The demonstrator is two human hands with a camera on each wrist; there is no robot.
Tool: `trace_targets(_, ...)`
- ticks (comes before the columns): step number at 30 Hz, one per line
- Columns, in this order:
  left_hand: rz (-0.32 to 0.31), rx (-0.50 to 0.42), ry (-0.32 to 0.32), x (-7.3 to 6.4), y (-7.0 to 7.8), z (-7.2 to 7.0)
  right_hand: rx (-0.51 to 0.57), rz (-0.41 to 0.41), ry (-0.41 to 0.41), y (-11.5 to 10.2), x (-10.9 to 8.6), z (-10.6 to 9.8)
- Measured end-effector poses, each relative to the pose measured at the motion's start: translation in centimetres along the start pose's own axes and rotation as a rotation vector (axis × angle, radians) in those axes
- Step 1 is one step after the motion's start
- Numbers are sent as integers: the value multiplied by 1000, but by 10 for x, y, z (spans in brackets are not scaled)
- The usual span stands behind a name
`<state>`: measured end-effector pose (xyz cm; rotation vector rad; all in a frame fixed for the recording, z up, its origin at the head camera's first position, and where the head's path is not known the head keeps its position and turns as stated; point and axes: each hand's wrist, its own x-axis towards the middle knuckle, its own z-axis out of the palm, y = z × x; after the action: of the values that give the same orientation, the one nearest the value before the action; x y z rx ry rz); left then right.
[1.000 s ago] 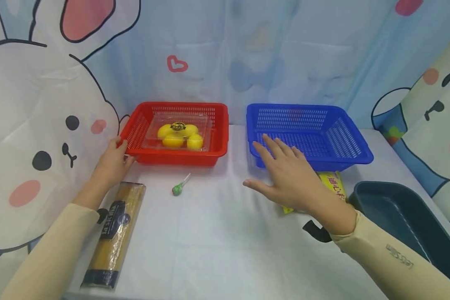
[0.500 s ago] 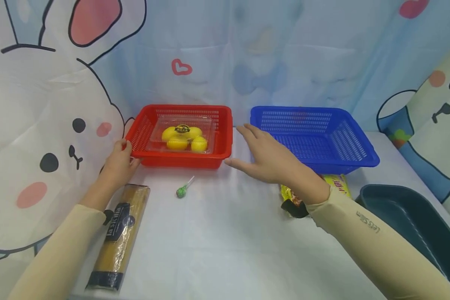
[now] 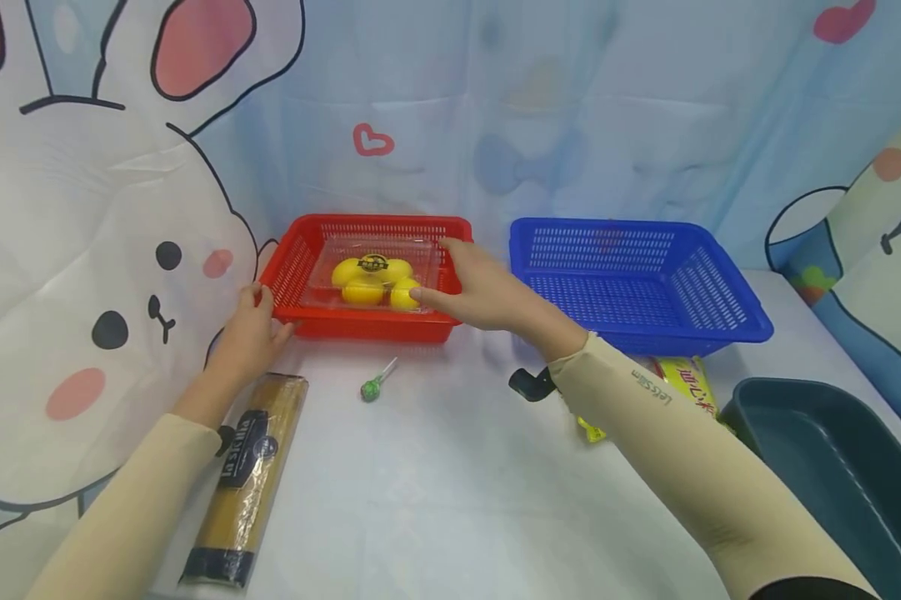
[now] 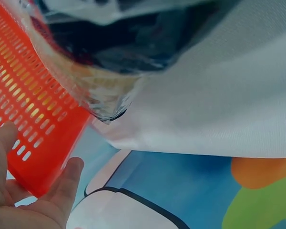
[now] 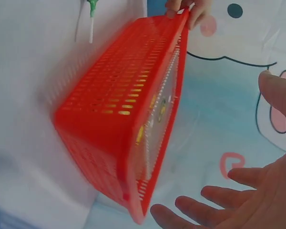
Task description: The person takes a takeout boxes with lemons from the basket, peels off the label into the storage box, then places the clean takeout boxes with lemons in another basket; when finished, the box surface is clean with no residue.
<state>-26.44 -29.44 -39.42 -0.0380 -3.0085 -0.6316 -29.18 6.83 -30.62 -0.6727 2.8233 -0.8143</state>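
A red plastic basket [image 3: 375,325] stands at the back left, holding a clear box of yellow lemons [image 3: 363,290]. My left hand [image 3: 249,333] grips the basket's left front corner; in the left wrist view its fingers [image 4: 69,176] pinch the red rim. Over the basket's right end hovers my right hand [image 3: 488,287], thumb and fingers spread and the thumb tip overlapping the lemon box. In the right wrist view that hand [image 5: 257,200] holds nothing and appears apart from the basket. Its fingers hide part of the right rim.
A blue basket [image 3: 690,329] stands at the back right. A teal tub [image 3: 833,450] is at the right, beside yellow packets [image 3: 690,382] partly under my right forearm. A green lollipop [image 3: 371,389] lies before the red basket; packaged spaghetti [image 3: 251,475] lies left.
My right hand has moved left from in front of the blue basket to the red basket's right end. The left hand keeps its hold on the red basket. The view has shifted slightly.
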Motion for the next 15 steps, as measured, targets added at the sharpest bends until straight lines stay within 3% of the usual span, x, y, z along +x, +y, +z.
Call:
trace_targets(7, 0, 0, 4, 1, -2, 6, 52, 25, -20, 0, 27, 21)
trace_targets(15, -6, 5, 36, 2, -5, 6, 43, 59, -7, -3, 45, 29)
